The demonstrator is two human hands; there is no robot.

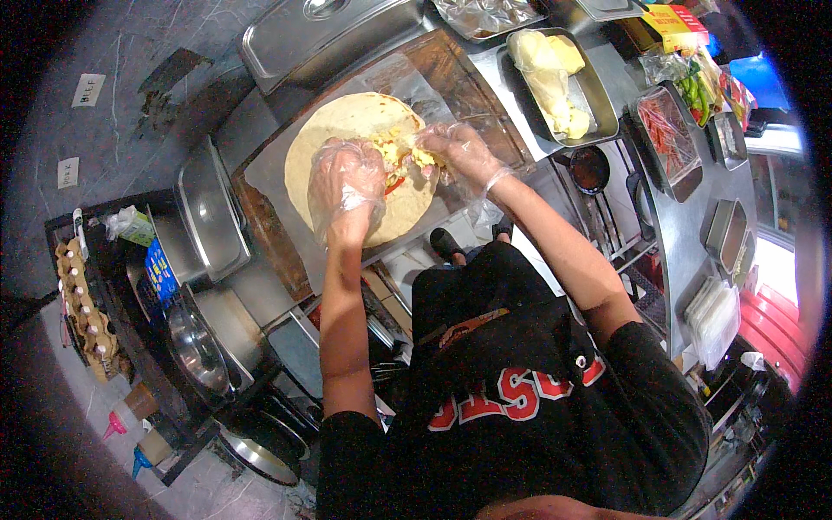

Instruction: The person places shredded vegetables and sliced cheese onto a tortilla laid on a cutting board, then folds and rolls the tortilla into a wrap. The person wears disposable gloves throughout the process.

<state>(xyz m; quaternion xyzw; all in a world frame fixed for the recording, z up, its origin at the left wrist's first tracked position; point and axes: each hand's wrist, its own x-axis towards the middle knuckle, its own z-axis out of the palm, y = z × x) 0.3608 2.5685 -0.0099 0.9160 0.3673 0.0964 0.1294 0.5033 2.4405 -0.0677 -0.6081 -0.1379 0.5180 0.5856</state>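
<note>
A large round flatbread (315, 119) lies on a sheet of clear plastic (269, 165) over a dark wooden board (477, 100). Along its middle runs a loose filling (394, 147) with yellow crumbly bits, pinkish pieces and a red strip. My left hand (348, 178), in a clear plastic glove, rests on the bread at the filling's left end. Its fingers are curled in, and what they grip is hidden. Also gloved, my right hand (464, 154) is at the filling's right end, fingers pinched together close to the yellow bits. Whatever lies between those fingertips cannot be made out.
Beyond the board stands a lidded steel pan (321, 39). A steel tray (598, 104) of yellow blocks is to the right, then a container of reddish strips (666, 130). Another steel lid (212, 208) and an egg carton (82, 299) are on the left.
</note>
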